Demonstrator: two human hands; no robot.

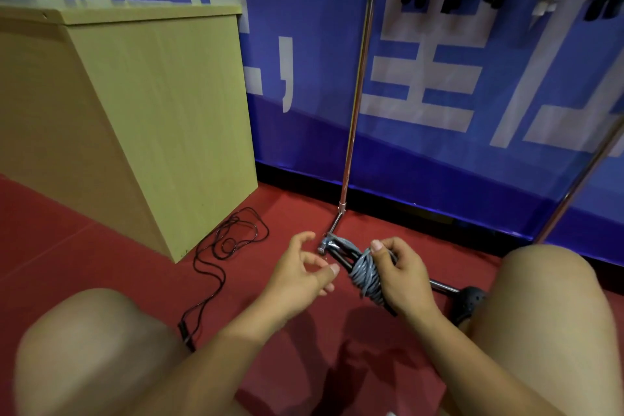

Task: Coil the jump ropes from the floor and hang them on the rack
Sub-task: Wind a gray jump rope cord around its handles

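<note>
Here the grey jump rope (366,275), coiled and wrapped round its handles, sits in the right hand (401,277), fingers curled round it. The left hand (304,272), at nine o'clock, is loosely spread, holding nothing. The tail looks untucked, perhaps; wraps could unwind. A black rope (224,246) lies loose at ten o'clock.

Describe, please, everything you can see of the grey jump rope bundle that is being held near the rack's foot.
The grey jump rope bundle is a glossy, plastic-looking cord, wound in many turns crosswise round dark handles that lie side by side. The handle ends poke out toward the upper left, apparently with metal fittings. It is tilted, held above the red floor in front of the rack's base bar. The right hand grips it, thumb on the windings; the left hand hovers beside it, apart.
</note>
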